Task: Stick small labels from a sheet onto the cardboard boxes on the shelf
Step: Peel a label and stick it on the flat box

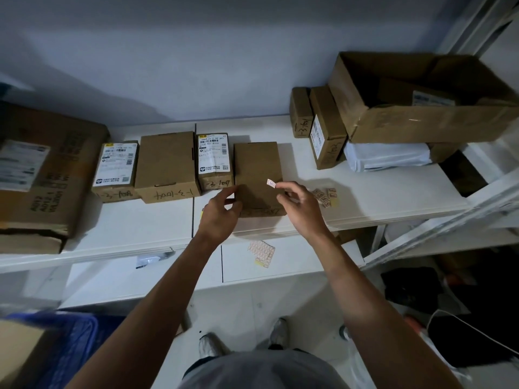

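White shelving against a pale wall fills the view, with the upper shelf (379, 192) crossing the middle of the frame. At centre stands a plain brown box (258, 169) with handwriting along its near edge. The left hand (222, 211) holds this box at its near left corner, fingers curled against the side. The right hand (297, 203) pinches one small label (271, 183) between thumb and forefinger over the right part of the box top; whether the label touches the cardboard cannot be told. Left of the brown box runs a row of three boxes (167, 167), two of them bearing printed shipping slips. A large carton (42, 169) occupies the left edge. Just right of the right hand lies a scrap of label sheet (325, 196) on the shelf. A second label sheet (261, 254) rests on the lower shelf (295, 265), below centre. At upper right, an open carton (421, 119) sits on a white parcel (387, 157), beside two upright small boxes (327, 127).
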Demonstrator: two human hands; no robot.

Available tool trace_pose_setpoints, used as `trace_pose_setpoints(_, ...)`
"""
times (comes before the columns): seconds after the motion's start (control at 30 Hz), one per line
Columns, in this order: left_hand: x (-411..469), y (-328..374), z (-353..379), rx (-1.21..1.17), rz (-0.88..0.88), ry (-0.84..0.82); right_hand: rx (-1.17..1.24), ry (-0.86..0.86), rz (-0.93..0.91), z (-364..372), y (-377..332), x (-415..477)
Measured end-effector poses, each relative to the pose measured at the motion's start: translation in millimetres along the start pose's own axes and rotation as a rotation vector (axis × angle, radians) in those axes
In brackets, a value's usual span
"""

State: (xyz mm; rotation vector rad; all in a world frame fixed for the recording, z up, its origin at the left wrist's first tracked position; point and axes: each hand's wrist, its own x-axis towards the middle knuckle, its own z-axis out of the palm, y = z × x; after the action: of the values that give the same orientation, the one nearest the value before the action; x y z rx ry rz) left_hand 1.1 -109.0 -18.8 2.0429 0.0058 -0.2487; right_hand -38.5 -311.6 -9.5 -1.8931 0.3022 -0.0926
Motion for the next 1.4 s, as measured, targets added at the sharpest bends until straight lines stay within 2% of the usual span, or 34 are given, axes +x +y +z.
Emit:
trace_pose_setpoints(0.43,-15.5,1.7,0.5,0.031,0.035,-0.098,0.016,-0.012,0.001,-4.3,-1.8,-1.8)
trace_pose_setpoints(0.83,-36.7,24.6,5.6,0.123,-0.039,-0.066,0.063,-0.048,-0.038,-10.3,-6.4,0.4)
trace_pose_setpoints(1.17,-29.0,16.0,6.0,0.137,0.015,-0.089,0.107,-0.055,-0.015,-8.6,-4.9,0.0)
trace_pose_setpoints(1.4,-23.4,11.2,5.9,0.096,0.031,-0.040,0.070,-0.052,-0.013,-6.9,-3.5,-0.2)
